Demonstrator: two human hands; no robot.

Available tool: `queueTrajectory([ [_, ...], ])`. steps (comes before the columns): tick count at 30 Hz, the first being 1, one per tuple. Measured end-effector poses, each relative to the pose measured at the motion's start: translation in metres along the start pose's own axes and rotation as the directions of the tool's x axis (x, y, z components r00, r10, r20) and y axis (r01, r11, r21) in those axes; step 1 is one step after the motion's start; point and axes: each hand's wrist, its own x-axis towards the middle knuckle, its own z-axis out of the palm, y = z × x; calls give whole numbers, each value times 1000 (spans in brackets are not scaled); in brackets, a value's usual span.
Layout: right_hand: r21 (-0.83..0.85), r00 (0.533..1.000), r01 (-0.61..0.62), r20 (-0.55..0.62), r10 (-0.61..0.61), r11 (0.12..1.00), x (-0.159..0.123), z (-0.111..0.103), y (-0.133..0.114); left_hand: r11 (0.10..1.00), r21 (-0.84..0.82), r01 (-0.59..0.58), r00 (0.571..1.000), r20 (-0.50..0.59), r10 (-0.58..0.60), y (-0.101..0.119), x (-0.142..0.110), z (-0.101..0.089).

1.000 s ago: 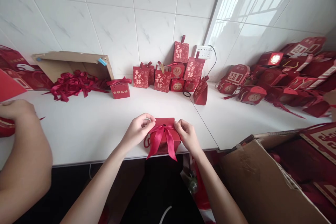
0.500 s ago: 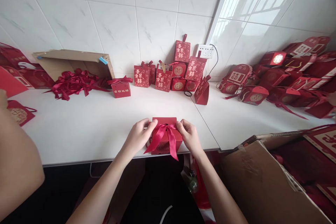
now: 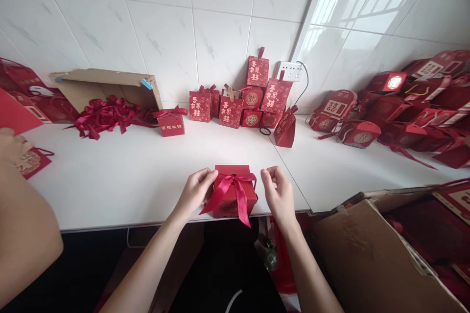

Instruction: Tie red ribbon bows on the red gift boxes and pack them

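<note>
A red gift box (image 3: 229, 209) stands at the table's front edge, its top panel upright behind a bow. The bow is tied from crimson satin ribbon (image 3: 242, 203), its two tails hanging down the front and its right loop lying free. At the box's upper left, my left hand (image 3: 198, 187) is closed, thumb against forefinger, on the bow's left loop; the pinched part is mostly hidden. Just right of the box, apart from it, my right hand (image 3: 278, 190) is loosely curled with thumb and fingers apart and nothing visible in it.
Behind stand a small ribboned box (image 3: 172, 126), a cardboard tray (image 3: 106, 76) with heaped ribbons (image 3: 106, 115), and several red boxes (image 3: 231, 112). More boxes (image 3: 396, 117) pile up at right, above a large carton (image 3: 363, 249). Another person's arm (image 3: 25, 220) reaches in at left.
My right hand has let go of the bow's right side and moved off to the right. My left hand keeps its place on the left side. The other person's hand has shifted at left.
</note>
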Motion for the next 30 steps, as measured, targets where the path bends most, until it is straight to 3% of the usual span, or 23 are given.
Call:
queueTrajectory([
  [1,-67,985,174,28,-172,983,-2,-3,-9,1000,3,-4,1000,2,4,0,1,0],
  [2,-115,927,364,139,-348,924,-5,-4,-18,1000,5,-9,1000,4,9,0,2,0],
  [3,-137,829,531,288,-479,836,-8,-4,-27,1000,5,-15,1000,3,15,0,2,0],
  [4,-147,726,648,415,-548,747,-11,-2,-34,1000,4,-20,1000,0,20,-1,3,0],
  [5,-166,658,714,493,-569,680,-14,2,-39,1000,6,-22,1000,-1,22,-1,4,0],
  [6,-196,629,747,519,-579,636,-16,5,-41,1000,13,-20,1000,5,20,-2,4,0],
  [9,-240,644,759,408,-646,605,-21,16,-35,999,36,-6,1000,27,5,-3,3,1],
  [13,-162,572,820,250,-781,548,-27,17,-20,990,108,-90,991,-88,100,-4,1,5],
  [16,-142,505,863,231,-831,485,-36,13,-15,962,221,-163,970,-141,197,-2,0,9],
  [22,-93,438,899,253,-863,429,-50,11,-5,943,281,-179,968,-124,221,1,-1,13],
  [25,-56,432,899,265,-862,434,-54,15,-2,946,268,-181,969,-115,218,0,-1,13],
  [30,83,465,862,266,-845,500,-67,15,-9,950,245,-193,970,-96,222,-3,1,12],
])
